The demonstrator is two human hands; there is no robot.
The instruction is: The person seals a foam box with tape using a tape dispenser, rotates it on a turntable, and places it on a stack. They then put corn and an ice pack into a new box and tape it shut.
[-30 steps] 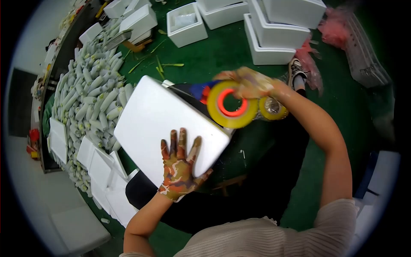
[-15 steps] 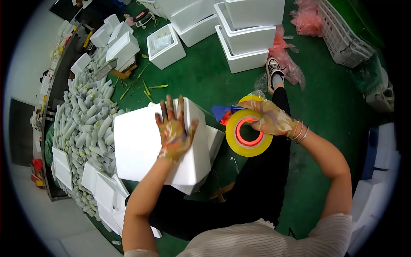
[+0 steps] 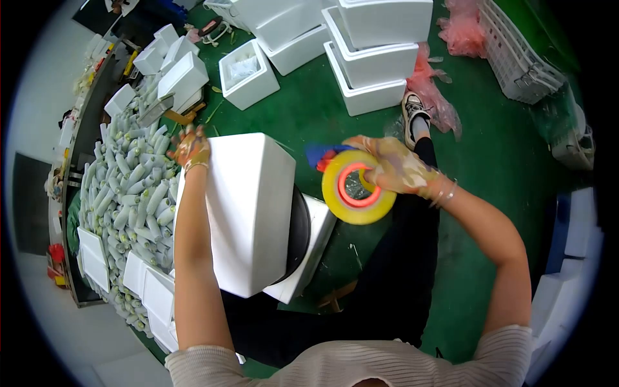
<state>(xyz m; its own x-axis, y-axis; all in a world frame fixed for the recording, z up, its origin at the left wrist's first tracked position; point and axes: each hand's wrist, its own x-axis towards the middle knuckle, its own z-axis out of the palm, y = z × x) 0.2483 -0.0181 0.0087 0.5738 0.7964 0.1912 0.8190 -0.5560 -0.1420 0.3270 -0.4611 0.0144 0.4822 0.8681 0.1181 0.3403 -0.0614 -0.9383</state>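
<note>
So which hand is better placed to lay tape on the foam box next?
Right, probably. The right hand holds the tape roll close beside the box, while the left hand is at the box's far corner, its arm along the box's side.

View from my head camera, looking down. A green floor [image 3: 490, 168] fills most of the field; at the left edge it gives way to a pale grey surface [image 3: 39, 97]. Top centre: stacked white foam boxes [image 3: 377, 61], with an open foam box [image 3: 248, 74] just beside them. Top right: pink plastic bags [image 3: 464, 29] next to a white slatted crate [image 3: 522, 58]. Left: a heap of pale wrapped cylinders [image 3: 132, 174] against a long dark desk [image 3: 77, 129], with flat foam lids [image 3: 151, 297] below. I see even, shadowless light.
</note>
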